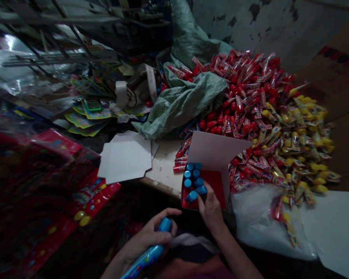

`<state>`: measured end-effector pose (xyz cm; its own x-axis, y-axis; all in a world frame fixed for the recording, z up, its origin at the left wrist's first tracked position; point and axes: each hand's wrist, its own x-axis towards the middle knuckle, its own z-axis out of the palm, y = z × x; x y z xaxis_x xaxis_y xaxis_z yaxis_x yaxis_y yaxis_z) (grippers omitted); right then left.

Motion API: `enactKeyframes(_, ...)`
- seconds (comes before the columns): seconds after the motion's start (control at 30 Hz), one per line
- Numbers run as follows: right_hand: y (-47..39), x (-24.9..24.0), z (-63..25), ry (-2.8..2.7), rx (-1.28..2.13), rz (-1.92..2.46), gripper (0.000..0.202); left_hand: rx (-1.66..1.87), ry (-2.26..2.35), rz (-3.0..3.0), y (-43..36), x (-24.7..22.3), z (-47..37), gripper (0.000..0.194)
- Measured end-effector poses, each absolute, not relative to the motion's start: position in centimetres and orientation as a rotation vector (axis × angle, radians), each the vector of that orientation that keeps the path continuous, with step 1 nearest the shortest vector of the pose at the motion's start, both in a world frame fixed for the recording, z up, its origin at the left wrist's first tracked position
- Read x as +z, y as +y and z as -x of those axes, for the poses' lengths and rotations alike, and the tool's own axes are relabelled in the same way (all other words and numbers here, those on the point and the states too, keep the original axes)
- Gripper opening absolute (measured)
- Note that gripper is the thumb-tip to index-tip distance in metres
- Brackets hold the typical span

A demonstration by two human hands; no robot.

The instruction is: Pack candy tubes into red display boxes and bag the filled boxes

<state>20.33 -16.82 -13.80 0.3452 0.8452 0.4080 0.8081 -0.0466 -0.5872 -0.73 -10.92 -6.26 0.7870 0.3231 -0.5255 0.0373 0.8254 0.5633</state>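
Note:
My left hand [155,236] is closed around a blue tube [147,257] with a printed wrapper, below and left of the box. Over the near side of an open cardboard box [208,149], my right hand [211,207] grips a blue-capped tube [201,190] between thumb and fingers. Several blue-capped tubes [187,174] stand along the box's left side. One of them, near the front wall, leans over. The box has a red inside and a raised white flap at the back.
A large heap of red-capped tubes [244,89] and yellow-capped tubes [305,135] lies behind and right. Flat white card pieces [126,159] rest left of the box. A green woven sack [186,97] stands behind, a clear plastic bag [258,217] to the right. Red printed packages [84,201] fill the left.

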Motion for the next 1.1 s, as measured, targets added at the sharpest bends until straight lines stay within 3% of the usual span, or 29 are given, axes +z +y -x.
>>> enactKeyframes(0.23,-17.0,-15.7,-20.5,-1.620,0.082,1.803,0.042,0.454,0.821,-0.651,-7.9,-6.0,-1.5,0.061)
enactKeyframes(0.47,-17.8,-9.0,-20.6,-1.298,0.350,1.781,0.040,0.615,0.870,-0.507,-5.9,-5.6,-5.0,0.061)
enactKeyframes(0.63,-17.7,-5.1,-18.3,-0.890,1.124,1.507,0.027,0.659,0.865,-0.498,-6.8,-4.4,-7.0,0.064)
enactKeyframes(0.7,-17.3,-4.8,-17.1,-0.666,1.376,1.321,0.035,0.768,0.911,-0.591,-7.6,-3.7,-7.6,0.061)
enactKeyframes(0.83,-17.3,-4.8,-15.8,-0.362,1.569,1.104,0.053,0.907,1.024,-0.952,-9.3,-2.9,-7.9,0.043)
enactKeyframes(0.97,-18.6,-5.2,-17.1,-0.343,1.521,1.117,0.064,0.856,1.076,-1.123,-9.5,-3.4,-7.5,0.033)
enactKeyframes(1.1,-19.8,-7.2,-20.5,-0.498,0.949,1.528,0.055,0.774,1.107,-1.394,-8.6,-4.7,-7.1,0.033)
